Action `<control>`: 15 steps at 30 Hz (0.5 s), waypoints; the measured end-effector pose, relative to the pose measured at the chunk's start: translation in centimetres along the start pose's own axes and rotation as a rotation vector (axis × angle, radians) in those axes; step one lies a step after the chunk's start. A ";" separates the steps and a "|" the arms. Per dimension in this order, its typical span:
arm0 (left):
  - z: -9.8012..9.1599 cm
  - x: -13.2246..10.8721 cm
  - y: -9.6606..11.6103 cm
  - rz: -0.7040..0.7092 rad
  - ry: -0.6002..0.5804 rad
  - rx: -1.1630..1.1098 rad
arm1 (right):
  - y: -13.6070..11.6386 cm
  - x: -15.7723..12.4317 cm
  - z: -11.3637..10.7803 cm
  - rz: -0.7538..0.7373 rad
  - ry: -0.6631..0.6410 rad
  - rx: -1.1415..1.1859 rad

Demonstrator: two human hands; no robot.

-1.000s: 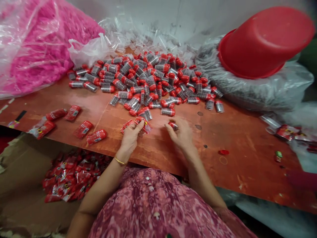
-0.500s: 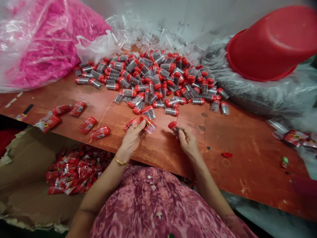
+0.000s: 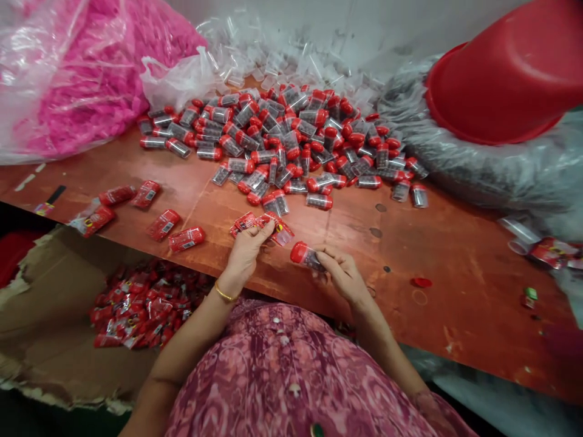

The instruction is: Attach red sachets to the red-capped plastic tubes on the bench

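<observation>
Top (image 3: 255, 370): maroon and pink, printed with pale curling motifs over darker patches. Front: small, round, whitish buttons (image 3: 295, 389) set in a line down the middle. At the lower edge of view, a dark green, glossy piece (image 3: 316, 430); possibly a fastener, though too cut off to confirm. Right sleeve (image 3: 430, 408): same maroon-pink tone, print blurred. Left wrist: one slim, gold-coloured bangle (image 3: 225, 292). Left hand (image 3: 245, 250) and right hand (image 3: 344, 273): bare.

Packing workshop: heaped red-capped tubes (image 3: 277, 145), brown carton (image 3: 59, 291) holding red packets (image 3: 141, 309), bulging plastic sack (image 3: 91, 73).
</observation>
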State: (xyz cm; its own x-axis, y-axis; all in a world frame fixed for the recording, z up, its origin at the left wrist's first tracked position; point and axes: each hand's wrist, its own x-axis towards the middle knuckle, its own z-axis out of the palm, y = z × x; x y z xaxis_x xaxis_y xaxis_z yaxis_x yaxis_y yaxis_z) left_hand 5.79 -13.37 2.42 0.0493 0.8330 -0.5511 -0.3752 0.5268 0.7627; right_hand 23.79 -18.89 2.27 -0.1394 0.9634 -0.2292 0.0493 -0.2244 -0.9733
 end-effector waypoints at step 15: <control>-0.2 0.1 -0.3 0.117 -0.051 0.161 | -0.9 0.8 0.9 -0.012 0.056 -0.175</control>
State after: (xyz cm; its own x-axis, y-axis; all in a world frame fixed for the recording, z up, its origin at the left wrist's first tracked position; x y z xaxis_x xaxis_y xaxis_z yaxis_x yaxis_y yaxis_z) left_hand 5.71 -13.50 2.02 0.0623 0.8954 -0.4409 -0.2287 0.4428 0.8670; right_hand 22.71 -18.02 2.98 -0.0860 0.9735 -0.2118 0.2196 -0.1889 -0.9571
